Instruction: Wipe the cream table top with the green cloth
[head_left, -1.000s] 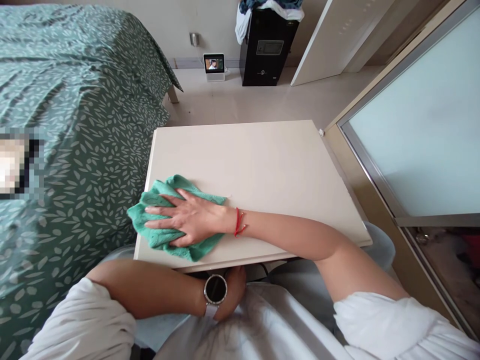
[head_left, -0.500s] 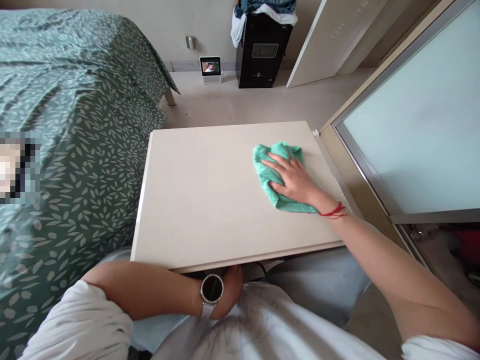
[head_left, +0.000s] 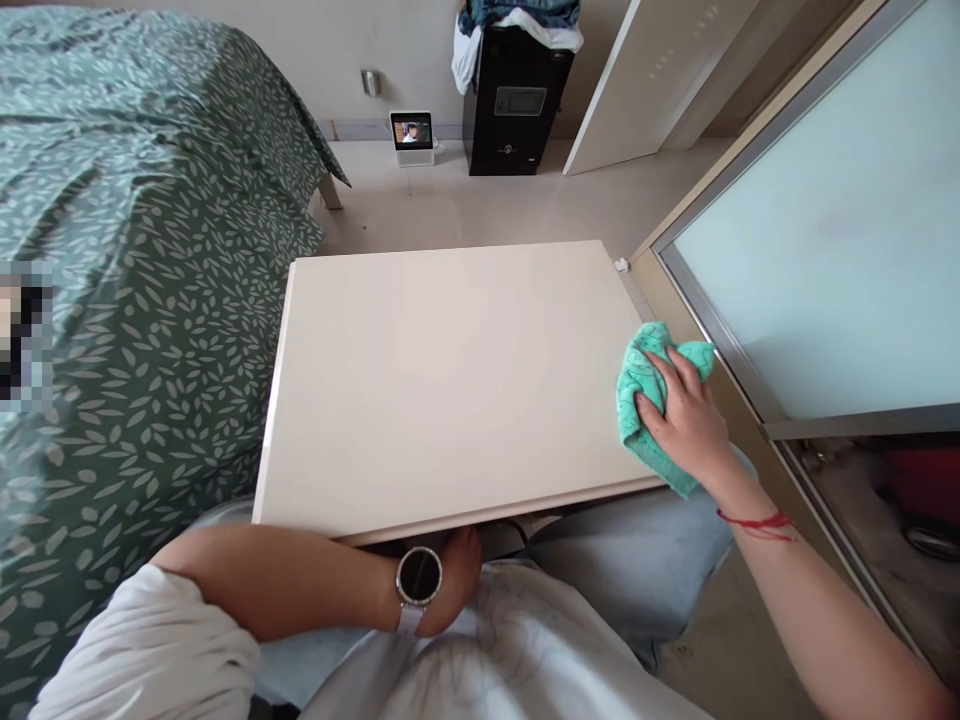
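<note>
A pale cream tabletop stands in front of me. At its right edge, my right hand presses on a green cloth, part of which hangs past the edge. The fingers are bent over the cloth, and a red string circles the wrist. Close to my body, below the table's near edge, rests my left hand, with a round dark watch on the wrist. Its fingers are mostly hidden, so their shape does not show.
A bed with a green leaf-patterned cover is on the left. Behind the table, a small screen and a black cabinet with clothes on top stand on the floor. A frosted sliding panel borders the right side.
My right hand and the green cloth have moved right and slightly toward me, from the tabletop's right part to its right edge. My left hand has stayed in nearly the same place.
</note>
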